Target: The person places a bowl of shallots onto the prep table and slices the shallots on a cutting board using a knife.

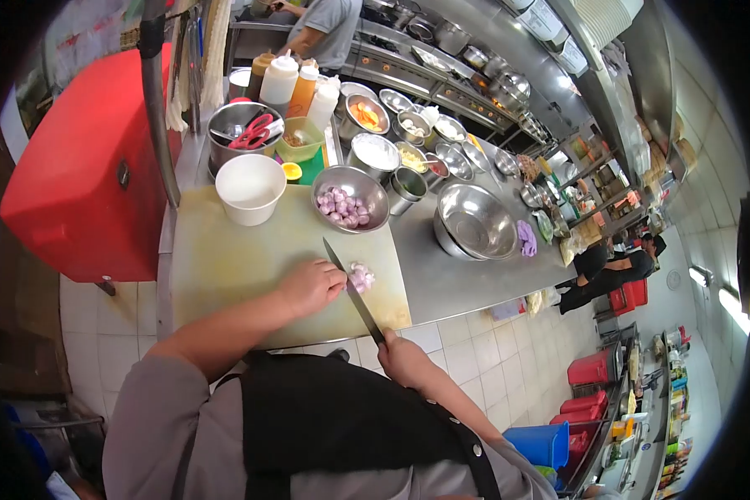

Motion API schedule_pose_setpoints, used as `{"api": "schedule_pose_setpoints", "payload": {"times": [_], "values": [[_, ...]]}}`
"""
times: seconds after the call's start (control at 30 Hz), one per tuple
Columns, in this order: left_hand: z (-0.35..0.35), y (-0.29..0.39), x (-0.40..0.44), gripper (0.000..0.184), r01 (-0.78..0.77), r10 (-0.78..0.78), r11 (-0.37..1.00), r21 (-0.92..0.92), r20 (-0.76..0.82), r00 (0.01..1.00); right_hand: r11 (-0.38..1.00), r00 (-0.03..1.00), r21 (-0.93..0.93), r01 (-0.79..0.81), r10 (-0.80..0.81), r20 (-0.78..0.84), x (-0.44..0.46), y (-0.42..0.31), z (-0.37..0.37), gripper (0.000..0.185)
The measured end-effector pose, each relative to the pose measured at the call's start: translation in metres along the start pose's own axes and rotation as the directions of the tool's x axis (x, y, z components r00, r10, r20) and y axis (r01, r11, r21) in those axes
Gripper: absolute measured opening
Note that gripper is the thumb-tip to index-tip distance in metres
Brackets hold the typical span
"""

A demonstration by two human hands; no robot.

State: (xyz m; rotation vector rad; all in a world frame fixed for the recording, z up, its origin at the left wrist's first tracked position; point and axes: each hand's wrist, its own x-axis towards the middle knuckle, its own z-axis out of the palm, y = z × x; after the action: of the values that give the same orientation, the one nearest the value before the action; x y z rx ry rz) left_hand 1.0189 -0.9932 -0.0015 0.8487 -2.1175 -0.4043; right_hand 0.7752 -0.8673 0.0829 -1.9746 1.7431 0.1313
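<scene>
My right hand (404, 360) is wrapped round the handle of a kitchen knife (354, 287). The long blade slants away to the upper left, over the pale cutting board (225, 242). Just left of the blade, my left hand (312, 286) has its fingers curled together; whatever they hold, if anything, is hidden. Chopped purple-white shallot (361, 277) lies against the blade's right side. Beyond the knife, a steel bowl (375, 185) holds several peeled shallots (342, 208). A white paper tub (251, 190) stands at the board's far left.
A steel pot (225, 154) holds red-handled scissors (256, 132). Behind are squeeze bottles (279, 82) and several ingredient containers. Large steel bowls (477, 221) and a purple cloth (527, 238) sit to the right. A red box (92, 167) flanks the counter's left. Another person (329, 33) stands near the stove.
</scene>
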Motion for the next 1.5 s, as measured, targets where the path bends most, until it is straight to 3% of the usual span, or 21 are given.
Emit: {"api": "schedule_pose_setpoints", "payload": {"times": [0.17, 0.33, 0.5, 0.6, 0.73, 0.77, 0.8, 0.9, 0.93, 1.0, 1.1, 1.2, 1.3, 1.4, 1.5], "values": [[-0.002, 0.000, 0.002, 0.006, -0.013, 0.013, 1.000, 0.022, 0.026, 1.000, 0.997, 0.997, -0.007, 0.072, -0.073, -0.036, -0.022, 0.000, -0.022, 0.028], [0.000, -0.002, -0.001, 0.006, -0.022, 0.022, 1.000, 0.022, 0.006, 1.000, 0.997, 0.996, -0.007, 0.078, -0.078, -0.038, 0.007, 0.016, 0.015, 0.031], [-0.006, -0.001, 0.002, 0.005, -0.021, 0.020, 0.999, 0.034, 0.032, 0.999, 0.995, 0.994, 0.025, 0.097, -0.096, -0.051, -0.019, 0.009, -0.017, 0.030], [-0.005, 0.001, 0.000, 0.005, -0.040, 0.041, 0.998, 0.052, -0.013, 0.999, 0.998, 0.997, 0.065, 0.008, -0.013, 0.074, -0.023, 0.008, -0.017, 0.031], [0.000, -0.007, 0.001, 0.005, -0.055, 0.050, 0.990, 0.131, 0.041, 0.998, 0.998, 1.000, 0.067, 0.020, -0.021, 0.012, 0.008, 0.012, 0.013, 0.031], [0.001, -0.007, 0.001, 0.005, -0.044, 0.041, 0.992, 0.122, 0.029, 0.999, 0.989, 0.988, 0.056, 0.139, -0.135, -0.073, 0.015, 0.026, 0.021, 0.032], [0.000, -0.005, 0.000, 0.005, -0.043, 0.041, 0.991, 0.123, 0.018, 0.999, 0.994, 0.998, 0.089, 0.060, -0.059, -0.014, 0.009, 0.011, 0.003, 0.032], [-0.011, 0.002, 0.001, 0.006, -0.003, -0.002, 1.000, -0.031, -0.149, 0.989, 0.988, 0.996, 0.141, 0.060, -0.049, -0.077, -0.008, -0.003, -0.016, 0.029], [-0.022, 0.004, 0.007, 0.007, 0.041, -0.044, 0.999, -0.021, -0.223, 0.974, 0.985, 0.989, 0.140, 0.104, -0.087, -0.117, -0.011, -0.002, -0.017, 0.029], [-0.046, 0.016, 0.018, 0.008, 0.128, -0.126, 0.992, -0.020, -0.370, 0.920, 0.978, 0.995, 0.188, 0.089, -0.081, -0.048, -0.011, 0.000, -0.009, 0.028], [-0.076, -0.001, 0.065, 0.008, 0.144, -0.094, 0.984, 0.101, -0.393, 0.915, 0.980, 0.993, 0.170, 0.100, -0.108, 0.036, -0.002, 0.009, 0.010, 0.029], [-0.076, -0.038, 0.111, 0.017, 0.263, -0.245, 0.946, 0.188, -0.113, 0.963, 0.987, 0.991, 0.143, 0.072, -0.087, 0.099, 0.001, 0.007, 0.006, 0.030], [-0.052, -0.072, 0.148, 0.022, 0.195, -0.394, 0.818, 0.542, 0.280, 0.875, 0.990, 0.992, 0.127, 0.070, -0.082, 0.099, 0.002, 0.008, 0.009, 0.030], [-0.037, -0.083, 0.160, 0.024, 0.120, -0.428, 0.767, 0.630, 0.362, 0.828, 0.988, 0.991, 0.128, 0.088, -0.100, 0.087, 0.002, 0.011, 0.008, 0.030], [-0.032, -0.087, 0.167, 0.024, 0.151, -0.451, 0.768, 0.622, 0.359, 0.817, 0.983, 0.991, 0.143, 0.111, -0.121, 0.064, 0.001, 0.012, 0.009, 0.031]]}}
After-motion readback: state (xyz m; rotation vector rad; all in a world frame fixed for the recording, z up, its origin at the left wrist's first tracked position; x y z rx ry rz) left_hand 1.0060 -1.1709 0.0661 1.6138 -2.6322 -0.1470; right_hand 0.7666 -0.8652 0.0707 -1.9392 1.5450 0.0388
